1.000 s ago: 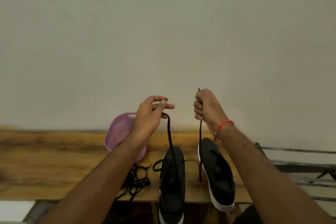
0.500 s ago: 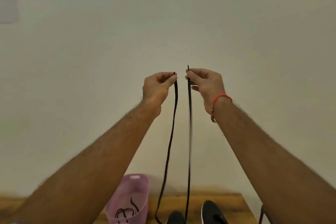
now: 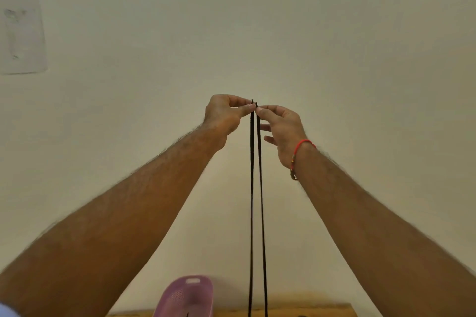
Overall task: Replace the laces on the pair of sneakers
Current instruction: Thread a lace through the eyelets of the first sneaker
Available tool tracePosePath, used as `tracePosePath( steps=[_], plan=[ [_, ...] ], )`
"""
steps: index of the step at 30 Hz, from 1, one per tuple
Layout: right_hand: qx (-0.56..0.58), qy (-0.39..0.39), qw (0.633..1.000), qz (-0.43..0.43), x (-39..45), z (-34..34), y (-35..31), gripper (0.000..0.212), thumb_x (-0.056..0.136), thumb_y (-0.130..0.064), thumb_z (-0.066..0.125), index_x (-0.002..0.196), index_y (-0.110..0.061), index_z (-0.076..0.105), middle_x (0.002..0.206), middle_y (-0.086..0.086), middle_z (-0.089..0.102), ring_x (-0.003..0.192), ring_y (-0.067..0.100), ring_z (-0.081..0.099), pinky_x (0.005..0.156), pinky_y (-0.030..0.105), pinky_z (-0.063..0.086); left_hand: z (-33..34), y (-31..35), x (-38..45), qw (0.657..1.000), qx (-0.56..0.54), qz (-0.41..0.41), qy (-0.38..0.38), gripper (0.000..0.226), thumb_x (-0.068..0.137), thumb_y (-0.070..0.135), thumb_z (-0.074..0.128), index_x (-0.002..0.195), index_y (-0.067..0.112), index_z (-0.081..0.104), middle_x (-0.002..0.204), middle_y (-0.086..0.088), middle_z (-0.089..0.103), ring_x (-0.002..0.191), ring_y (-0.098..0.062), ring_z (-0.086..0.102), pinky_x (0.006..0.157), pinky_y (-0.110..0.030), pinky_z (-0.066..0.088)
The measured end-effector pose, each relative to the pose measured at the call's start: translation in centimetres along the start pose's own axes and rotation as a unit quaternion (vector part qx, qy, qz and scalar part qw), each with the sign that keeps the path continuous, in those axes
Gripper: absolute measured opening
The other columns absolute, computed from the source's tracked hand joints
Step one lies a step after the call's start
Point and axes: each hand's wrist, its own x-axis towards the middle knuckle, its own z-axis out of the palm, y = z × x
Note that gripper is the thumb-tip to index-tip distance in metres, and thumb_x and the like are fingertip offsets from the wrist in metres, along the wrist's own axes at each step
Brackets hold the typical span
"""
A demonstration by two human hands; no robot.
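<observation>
Left hand [image 3: 224,116] and right hand [image 3: 280,127] raised, nearly touching, each pinching one end of the black lace [image 3: 253,188]. Both strands hang taut past the pink basket [image 3: 190,296]; sneakers likely below frame.

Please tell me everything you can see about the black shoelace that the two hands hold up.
The black shoelace is thin, dark and looks like woven cord. Its two strands hang straight down, side by side and close together, in front of the pale wall, and leave the picture at the bottom edge near the wooden table. The two tips stand level at the top. The left hand pinches one end and the right hand pinches the other.
</observation>
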Motion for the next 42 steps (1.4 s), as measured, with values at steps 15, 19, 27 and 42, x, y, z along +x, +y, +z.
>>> tracePosePath(
  steps=[15, 19, 27, 42],
  plan=[
    [0.04, 0.018, 0.999, 0.015, 0.9, 0.2, -0.6, 0.009, 0.088, -0.028, 0.073, 0.096, -0.024, 0.072, 0.096, -0.011, 0.071, 0.091, 0.016, 0.068, 0.081, 0.036, 0.046, -0.1, 1.2, 1.0, 0.999, 0.038, -0.012, -0.009, 0.015, 0.085, 0.029, 0.082, 0.098, 0.023, 0.078, 0.088, 0.017, 0.064, 0.096, -0.005, 0.054, 0.066, -0.016, 0.035],
    [0.04, 0.018, 0.999, 0.015, 1.1, 0.5, -0.7, 0.01, 0.088, -0.029, 0.074, 0.096, -0.023, 0.072, 0.098, -0.01, 0.072, 0.093, 0.017, 0.068, 0.082, 0.036, 0.047, -0.3, 1.5, 1.2, 0.999, 0.045, -0.016, -0.003, 0.016, 0.085, 0.029, 0.082, 0.098, 0.022, 0.079, 0.092, 0.014, 0.065, 0.103, -0.009, 0.054, 0.078, -0.023, 0.038],
    [0.033, 0.011, 0.999, 0.025, 0.6, 0.1, 0.2, 0.014, 0.09, -0.028, 0.071, 0.101, -0.02, 0.071, 0.099, -0.004, 0.072, 0.092, 0.019, 0.07, 0.085, 0.04, 0.055, -0.6, 0.2, 0.5, 0.997, 0.074, -0.008, -0.006, 0.016, 0.09, 0.028, 0.077, 0.104, 0.02, 0.075, 0.102, 0.008, 0.069, 0.103, -0.01, 0.06, 0.074, -0.021, 0.042],
    [-0.195, -0.005, 0.939, 0.283, -13.8, -9.5, 22.3, 0.013, 0.104, -0.027, 0.044, 0.102, -0.017, 0.052, 0.094, 0.007, 0.069, 0.071, 0.023, 0.06, 0.062, 0.036, 0.051, 4.0, -20.2, -12.0, 0.972, 0.155, -0.029, -0.173, 0.018, 0.104, 0.021, 0.055, 0.1, 0.024, 0.072, 0.088, 0.007, 0.065, 0.064, 0.0, 0.055, 0.058, -0.017, 0.052]
  ],
)
